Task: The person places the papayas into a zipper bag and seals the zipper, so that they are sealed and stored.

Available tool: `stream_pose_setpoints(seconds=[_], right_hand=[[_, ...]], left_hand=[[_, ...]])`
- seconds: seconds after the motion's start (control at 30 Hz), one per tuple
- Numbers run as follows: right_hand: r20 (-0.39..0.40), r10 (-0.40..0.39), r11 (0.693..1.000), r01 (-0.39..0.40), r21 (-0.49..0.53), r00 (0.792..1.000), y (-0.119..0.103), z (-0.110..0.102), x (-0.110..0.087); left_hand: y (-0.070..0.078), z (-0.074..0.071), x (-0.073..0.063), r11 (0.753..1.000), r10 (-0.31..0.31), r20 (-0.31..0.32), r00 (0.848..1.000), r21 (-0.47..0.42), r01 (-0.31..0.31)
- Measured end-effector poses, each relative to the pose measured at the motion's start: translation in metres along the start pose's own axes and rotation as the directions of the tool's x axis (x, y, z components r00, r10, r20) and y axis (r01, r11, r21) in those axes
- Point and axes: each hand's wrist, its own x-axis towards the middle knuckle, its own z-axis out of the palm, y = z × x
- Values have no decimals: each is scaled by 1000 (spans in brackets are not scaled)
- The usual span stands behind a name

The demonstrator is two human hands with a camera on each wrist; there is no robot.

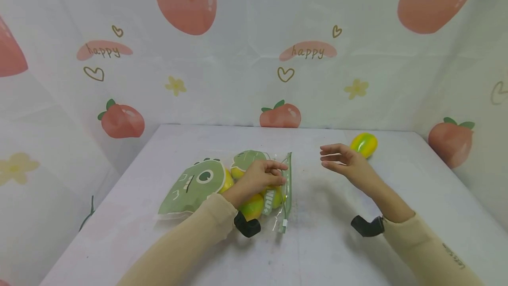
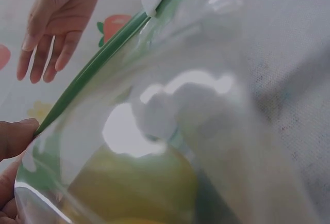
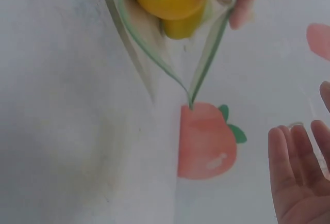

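A clear slider-zip bag (image 1: 190, 191) with a green dinosaur print lies on the table, left of centre. Through its plastic show several yellow-green mangoes (image 1: 252, 208). My left hand (image 1: 263, 175) reaches over the bag and pinches the green zip edge (image 2: 85, 74) of its mouth, which gapes in the right wrist view. A white slider (image 1: 284, 223) sits at the near end of that edge. My right hand (image 1: 343, 160) hovers to the right of the bag, fingers extended and holding nothing. Just behind it, one mango (image 1: 369, 144) lies loose, partly hidden by the hand.
The white table (image 1: 317, 250) ends at a fabric backdrop (image 1: 238, 78) printed with peaches and flowers. Black wrist mounts (image 1: 367, 226) stick out from both sleeves. A thin dark cord (image 1: 87, 217) hangs at the table's left edge.
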Motion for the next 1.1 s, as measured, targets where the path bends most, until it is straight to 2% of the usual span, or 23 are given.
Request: stream_pose_setpoints(seconds=[0.1, 0.27, 0.37, 0.53, 0.7, 0.87, 1.1], right_hand=[[-32, -4, 1000, 4, 10, 999, 2, -7, 1], [-97, -67, 990, 78, 120, 993, 11, -18, 4], [-158, -62, 991, 79, 107, 985, 18, -24, 5], [-265, 14, 1000, -18, -12, 964, 29, -34, 8], [-330, 103, 987, -136, -80, 938, 39, -40, 10], [-397, 188, 971, -231, -64, 898, 48, -43, 11], [-409, 313, 939, -345, -6, 857, 60, -45, 11]], left_hand=[[0, 0, 0, 1000, 10, 2, 1000, 3, -10], [-2, -1, 0, 1000, 19, 3, 1000, 4, -19], [-3, -1, 1, 1000, 14, 4, 1000, 5, -14], [-3, -1, 2, 1000, 7, 1, 1000, -3, -7], [-3, -1, 2, 1000, 8, 0, 1000, -7, -8], [-2, -1, 1, 1000, 10, 2, 1000, -17, -10], [-2, 0, 1, 1000, 6, -1, 1000, -29, -6]])
